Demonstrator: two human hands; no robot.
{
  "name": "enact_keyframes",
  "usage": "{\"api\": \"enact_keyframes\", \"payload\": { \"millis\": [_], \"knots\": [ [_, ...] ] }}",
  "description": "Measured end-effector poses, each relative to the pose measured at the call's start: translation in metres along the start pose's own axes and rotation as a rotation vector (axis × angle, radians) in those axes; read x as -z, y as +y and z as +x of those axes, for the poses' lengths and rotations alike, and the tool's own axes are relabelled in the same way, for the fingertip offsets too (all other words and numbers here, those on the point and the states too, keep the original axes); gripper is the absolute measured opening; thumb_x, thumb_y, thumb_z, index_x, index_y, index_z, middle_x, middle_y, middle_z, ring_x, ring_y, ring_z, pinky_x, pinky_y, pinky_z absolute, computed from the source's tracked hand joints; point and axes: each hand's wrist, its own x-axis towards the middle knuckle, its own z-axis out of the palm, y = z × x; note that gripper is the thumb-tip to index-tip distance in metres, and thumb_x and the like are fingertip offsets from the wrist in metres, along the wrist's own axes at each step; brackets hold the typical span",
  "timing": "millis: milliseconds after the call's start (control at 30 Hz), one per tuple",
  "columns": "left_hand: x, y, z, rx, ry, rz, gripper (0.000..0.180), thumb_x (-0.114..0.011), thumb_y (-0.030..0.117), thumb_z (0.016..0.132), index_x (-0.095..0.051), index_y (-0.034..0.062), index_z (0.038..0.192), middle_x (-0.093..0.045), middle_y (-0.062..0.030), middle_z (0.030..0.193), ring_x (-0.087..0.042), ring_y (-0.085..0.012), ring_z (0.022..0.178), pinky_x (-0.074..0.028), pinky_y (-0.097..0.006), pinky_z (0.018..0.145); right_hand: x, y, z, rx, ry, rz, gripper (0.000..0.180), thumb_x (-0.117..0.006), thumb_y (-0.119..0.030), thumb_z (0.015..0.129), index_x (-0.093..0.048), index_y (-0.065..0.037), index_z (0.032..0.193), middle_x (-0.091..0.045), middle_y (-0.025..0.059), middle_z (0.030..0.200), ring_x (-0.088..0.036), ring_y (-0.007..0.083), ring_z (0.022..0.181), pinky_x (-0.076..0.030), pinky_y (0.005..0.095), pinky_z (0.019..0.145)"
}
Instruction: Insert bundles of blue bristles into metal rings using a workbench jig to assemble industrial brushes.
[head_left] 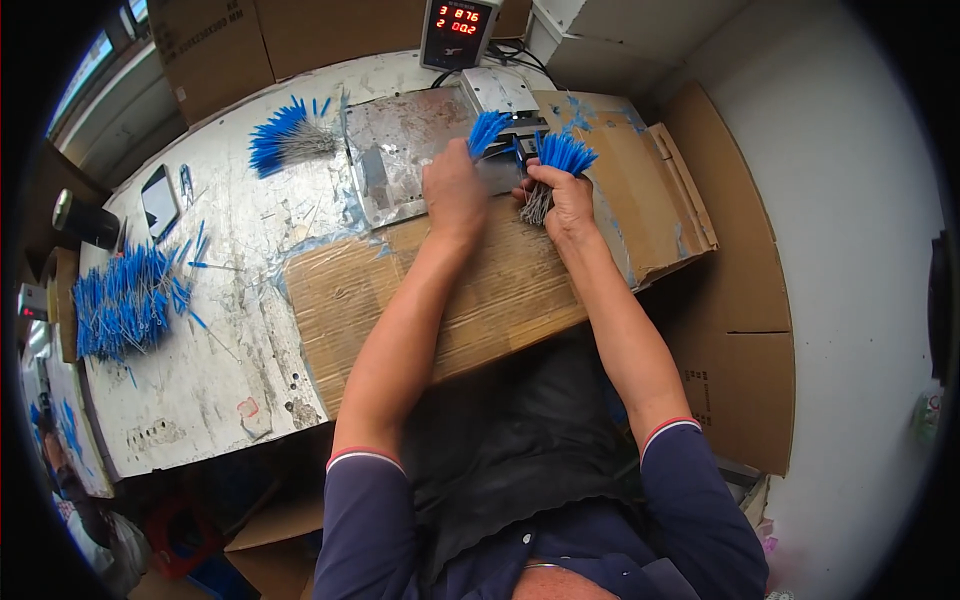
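Note:
My right hand is closed around a thick bundle of blue-tipped wires. Their blue ends fan out above my fingers, and the thin grey stems hang below the grip. My left hand, partly smeared by motion, is closed at the lower end of a smaller bunch of blue-tipped wires. Both hands are beside a small dark machine head on a light metal block. Under and left of my left hand lies a worn metal plate. The left fingertips are mostly hidden.
A pile of blue-tipped wires lies left of the plate, and a larger heap at the far left. A phone and dark cylinder are nearby. Cardboard covers the front edge. A red-digit display stands behind.

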Motion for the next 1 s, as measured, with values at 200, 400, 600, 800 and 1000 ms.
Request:
{"api": "enact_keyframes", "payload": {
  "millis": [200, 400, 600, 800, 1000],
  "knots": [
    [0.003, 0.003, 0.0, -0.042, -0.012, -0.007, 0.015, -0.054, 0.002, 0.085, -0.058, 0.0047, 0.1, -0.064, -0.0162, 0.089, -0.061, -0.0376, 0.087, -0.042, -0.049, 0.077, 0.003, 0.002, -0.003, -0.023, 0.032, -0.114, 0.018, -0.075, 0.004, 0.078, -0.068, 0.002, 0.095, -0.069, 0.0092, 0.083, -0.069, 0.0196, 0.068, -0.062, 0.035, 0.057],
    [0.001, 0.002, -0.001, -0.095, -0.018, 0.027, 0.015, -0.056, 0.003, 0.082, -0.057, 0.0051, 0.096, -0.064, -0.0153, 0.088, -0.061, -0.037, 0.087, -0.043, -0.048, 0.077, -0.001, 0.007, -0.01, 0.093, -0.048, -0.197, 0.026, -0.077, 0.009, 0.076, -0.068, 0.005, 0.1, -0.069, 0.0125, 0.092, -0.068, 0.0199, 0.071, -0.06, 0.031, 0.058],
    [0.0, 0.002, 0.0, -0.14, -0.061, 0.108, 0.018, -0.057, -0.001, 0.081, -0.059, 0.003, 0.098, -0.065, -0.0167, 0.09, -0.063, -0.0371, 0.089, -0.046, -0.047, 0.077, -0.007, 0.008, -0.004, 0.151, 0.033, -0.3, 0.019, -0.072, 0.013, 0.071, -0.066, 0.005, 0.087, -0.067, 0.0122, 0.088, -0.068, 0.0196, 0.064, -0.058, 0.0291, 0.05],
    [0.002, 0.0, 0.002, 0.04, 0.105, 0.065, 0.013, -0.058, 0.0, 0.086, -0.057, 0.0031, 0.099, -0.065, -0.0159, 0.09, -0.064, -0.0385, 0.087, -0.046, -0.049, 0.076, -0.019, 0.003, 0.004, 0.087, 0.135, -0.346, 0.013, -0.07, 0.014, 0.071, -0.062, 0.005, 0.076, -0.065, 0.0133, 0.077, -0.067, 0.0223, 0.057, -0.055, 0.0303, 0.043],
    [-0.001, -0.004, 0.006, 0.062, 0.207, -0.059, 0.006, -0.057, 0.007, 0.095, -0.055, 0.0026, 0.099, -0.066, -0.0192, 0.089, -0.062, -0.0418, 0.086, -0.045, -0.05, 0.077, -0.024, 0.002, 0.016, 0.099, 0.185, -0.421, 0.016, -0.07, 0.014, 0.07, -0.059, 0.003, 0.072, -0.064, 0.0124, 0.072, -0.067, 0.0232, 0.057, -0.057, 0.032, 0.044]
  ]
}}
